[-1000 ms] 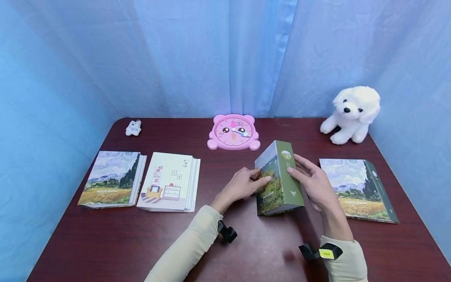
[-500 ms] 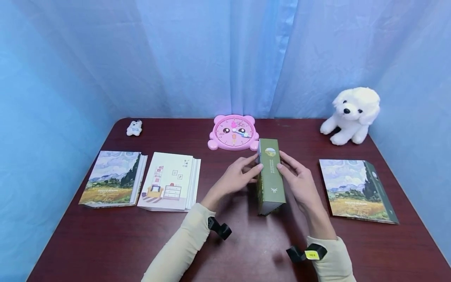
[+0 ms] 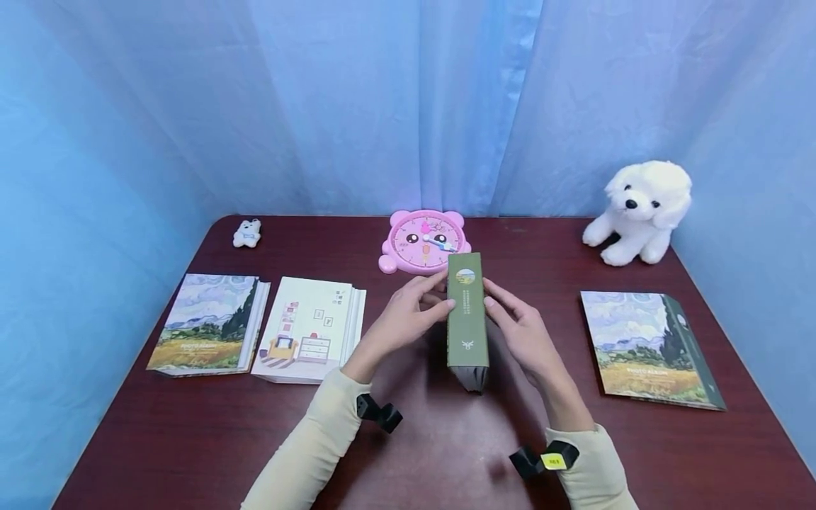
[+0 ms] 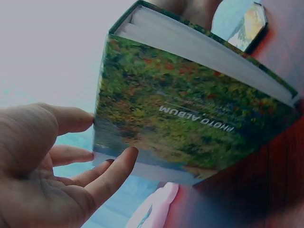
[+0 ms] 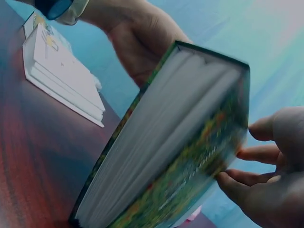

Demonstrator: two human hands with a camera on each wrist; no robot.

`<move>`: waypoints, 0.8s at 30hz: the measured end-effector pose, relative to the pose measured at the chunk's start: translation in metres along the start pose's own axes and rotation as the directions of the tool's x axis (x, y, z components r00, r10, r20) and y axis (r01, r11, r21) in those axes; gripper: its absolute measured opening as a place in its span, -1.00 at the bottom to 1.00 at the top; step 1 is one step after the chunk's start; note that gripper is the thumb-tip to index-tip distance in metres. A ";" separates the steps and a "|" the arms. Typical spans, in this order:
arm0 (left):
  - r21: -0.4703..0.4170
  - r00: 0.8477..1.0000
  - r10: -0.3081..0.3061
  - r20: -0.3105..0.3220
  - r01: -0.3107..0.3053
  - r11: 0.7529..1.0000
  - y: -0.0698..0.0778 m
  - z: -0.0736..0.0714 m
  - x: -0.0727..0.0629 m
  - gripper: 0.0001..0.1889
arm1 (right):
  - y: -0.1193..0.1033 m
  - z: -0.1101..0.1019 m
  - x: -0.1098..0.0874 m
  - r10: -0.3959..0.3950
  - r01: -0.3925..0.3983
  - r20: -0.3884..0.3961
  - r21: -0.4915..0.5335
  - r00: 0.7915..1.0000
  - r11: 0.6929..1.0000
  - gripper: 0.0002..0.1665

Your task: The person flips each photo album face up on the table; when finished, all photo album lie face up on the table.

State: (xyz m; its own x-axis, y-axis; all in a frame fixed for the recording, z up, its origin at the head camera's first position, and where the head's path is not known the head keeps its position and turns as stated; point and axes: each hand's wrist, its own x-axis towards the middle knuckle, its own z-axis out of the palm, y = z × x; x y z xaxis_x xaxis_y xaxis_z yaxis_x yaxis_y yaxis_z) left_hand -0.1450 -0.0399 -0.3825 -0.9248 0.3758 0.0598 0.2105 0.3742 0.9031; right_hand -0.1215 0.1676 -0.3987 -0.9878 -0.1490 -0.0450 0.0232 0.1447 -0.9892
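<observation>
A thick photo album (image 3: 467,319) with a green spine and a painted cover stands on edge, spine up, between my two hands. My left hand (image 3: 404,312) holds its left side, thumb by the spine edge and fingertips on the cover (image 4: 190,123) in the left wrist view. From the opposite side my right hand (image 3: 524,333) holds it, thumb and fingers near the spine edge. White page edges (image 5: 142,137) show in the right wrist view. Whether the lower edge touches the table is hard to tell.
Left on the dark table (image 3: 408,460) lie a landscape-cover album (image 3: 207,326) and a white album (image 3: 306,329). Another landscape album (image 3: 644,347) lies right. Behind are a pink toy clock (image 3: 417,244), a white plush dog (image 3: 644,212) and a small bear figure (image 3: 246,233).
The album has turned from showing its cover to standing with its spine facing up. It and both hands have shifted left, the album now overlapping the clock's lower right corner.
</observation>
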 end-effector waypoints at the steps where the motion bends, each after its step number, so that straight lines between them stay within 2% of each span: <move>1: 0.008 1.000 0.001 -0.006 -0.001 1.000 -0.001 -0.002 -0.001 -0.38 | 0.002 0.001 0.001 0.003 -0.003 0.017 -0.009 1.000 1.000 -0.39; 6: 0.071 0.999 -0.025 -0.031 0.027 0.997 -0.003 -0.011 -0.005 -0.37 | 0.015 0.005 0.006 0.024 -0.019 0.065 -0.087 0.998 0.996 -0.39; 11: 0.117 0.994 -0.110 -0.023 0.111 0.987 -0.005 -0.019 -0.008 -0.31 | 0.027 0.010 0.009 0.053 -0.034 0.099 -0.184 0.994 0.982 -0.34; 17: 0.112 0.976 -0.218 0.022 0.214 0.970 -0.010 -0.029 -0.012 -0.21 | 0.034 0.015 0.012 0.052 -0.015 0.100 -0.342 0.994 0.940 -0.26; 24: 0.077 0.954 -0.294 0.056 0.289 0.954 -0.020 -0.034 -0.013 -0.21 | 0.041 0.021 0.014 0.074 -0.046 0.075 -0.320 0.994 0.946 -0.20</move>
State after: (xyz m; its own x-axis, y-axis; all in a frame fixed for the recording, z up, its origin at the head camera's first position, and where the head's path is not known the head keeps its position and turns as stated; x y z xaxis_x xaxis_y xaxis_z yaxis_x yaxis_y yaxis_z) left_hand -0.1476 -0.0813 -0.3873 -0.9267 0.2958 -0.2319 -0.0422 0.5312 0.8462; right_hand -0.1309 0.1508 -0.4427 -0.9691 -0.2110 -0.1281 0.0181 0.4568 -0.8894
